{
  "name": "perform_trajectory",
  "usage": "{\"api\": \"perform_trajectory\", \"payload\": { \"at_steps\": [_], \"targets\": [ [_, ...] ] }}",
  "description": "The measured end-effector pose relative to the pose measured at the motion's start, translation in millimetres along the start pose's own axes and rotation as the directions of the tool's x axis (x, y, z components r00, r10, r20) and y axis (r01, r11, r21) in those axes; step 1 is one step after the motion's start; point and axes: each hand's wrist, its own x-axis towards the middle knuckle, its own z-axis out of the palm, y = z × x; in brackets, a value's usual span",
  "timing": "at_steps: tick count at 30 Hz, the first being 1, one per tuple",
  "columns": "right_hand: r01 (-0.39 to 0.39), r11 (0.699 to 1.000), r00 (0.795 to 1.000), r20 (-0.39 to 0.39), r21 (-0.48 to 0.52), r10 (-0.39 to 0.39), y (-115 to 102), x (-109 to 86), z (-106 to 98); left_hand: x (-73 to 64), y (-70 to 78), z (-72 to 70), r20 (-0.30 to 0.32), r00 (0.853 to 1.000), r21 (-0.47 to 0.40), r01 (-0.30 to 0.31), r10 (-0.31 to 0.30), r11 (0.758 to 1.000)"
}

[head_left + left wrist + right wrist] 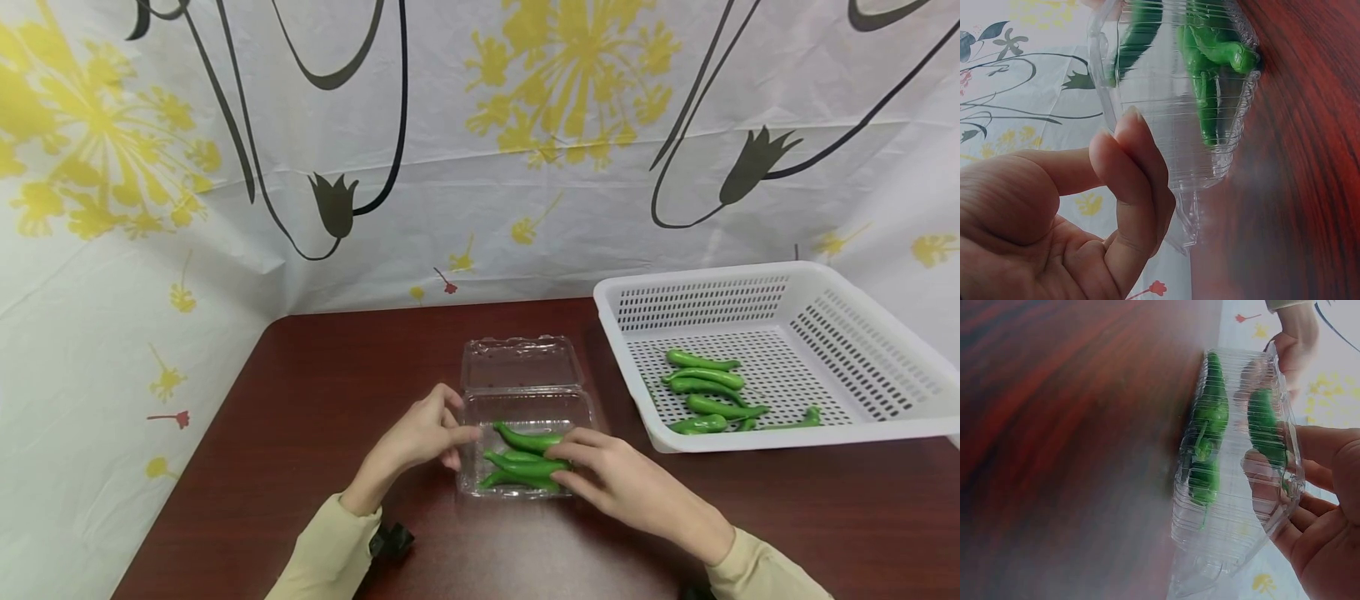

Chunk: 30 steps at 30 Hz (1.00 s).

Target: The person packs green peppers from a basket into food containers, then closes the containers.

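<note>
A clear plastic clamshell box (536,408) with several green peppers (517,468) in it stands on the table, its lid (521,365) folded back to the far side. From the right, my right hand (626,485) reaches into the box. Its thumb and fingers hold one green pepper (1265,428) above the others, near the rim. My left hand (423,433) is at the box's left end with loosely curled fingers. In the left wrist view those fingertips (1132,128) overlap the rim, and nothing shows between them.
To the right is a white perforated basket (701,307) with several more green peppers (705,385) on its floor. A patterned cloth (420,167) hangs along the back and sides of the dark red table (337,367). A small black object (392,542) shows by the left sleeve.
</note>
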Motion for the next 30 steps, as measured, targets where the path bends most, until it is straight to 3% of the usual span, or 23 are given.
{"api": "perform_trajectory", "payload": {
  "at_steps": [30],
  "targets": [
    [0.038,0.999,0.998,-0.041,0.018,-0.037,-1.8,2.0,2.6,-1.0,2.7,0.7,0.004,1.000,-0.014,0.007,-0.007,1.000]
  ]
}}
